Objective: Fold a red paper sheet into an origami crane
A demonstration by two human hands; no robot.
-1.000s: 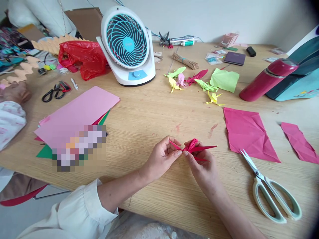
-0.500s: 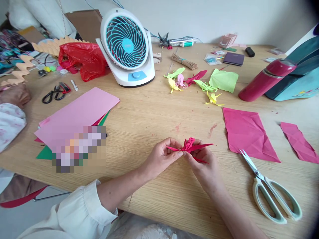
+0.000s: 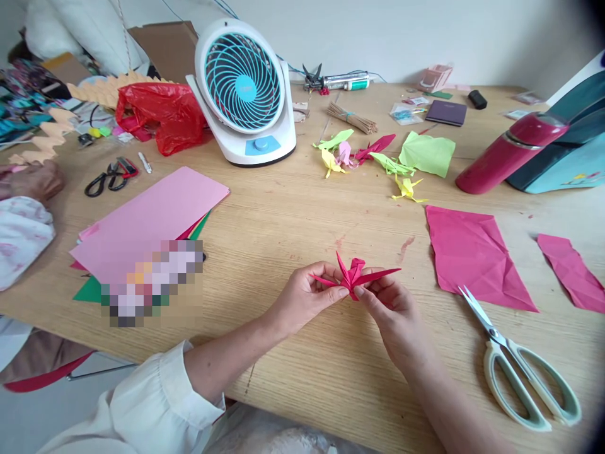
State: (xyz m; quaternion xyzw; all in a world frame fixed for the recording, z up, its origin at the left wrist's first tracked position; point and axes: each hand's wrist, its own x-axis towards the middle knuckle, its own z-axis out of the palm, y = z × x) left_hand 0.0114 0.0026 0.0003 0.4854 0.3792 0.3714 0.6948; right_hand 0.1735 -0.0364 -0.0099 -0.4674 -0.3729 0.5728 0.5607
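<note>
Between my two hands is a folded red paper crane (image 3: 353,276), its narrow points spreading left, right and upward. My left hand (image 3: 314,290) pinches its left side, thumb in front and fingers behind. On the other side my right hand (image 3: 390,306) pinches the paper near the middle with its thumb. Both hands are over the wooden table, and the fingers behind the paper are partly hidden. A red paper sheet (image 3: 477,255) with creases lies to the right, and scissors (image 3: 513,359) with pale handles lie slightly open below it, close to my right forearm.
Several folded paper figures (image 3: 333,162) lie beyond my hands, near a green paper sheet (image 3: 428,153). A fan (image 3: 246,94) stands at the back, left of a red bottle (image 3: 513,151). Pink paper (image 3: 155,214) lies left; another person's hand (image 3: 40,181) is at the far left.
The paper crane has turned in my fingers, and a thin point now stands up on its left. My right thumb has shifted slightly. The view has moved a little.
</note>
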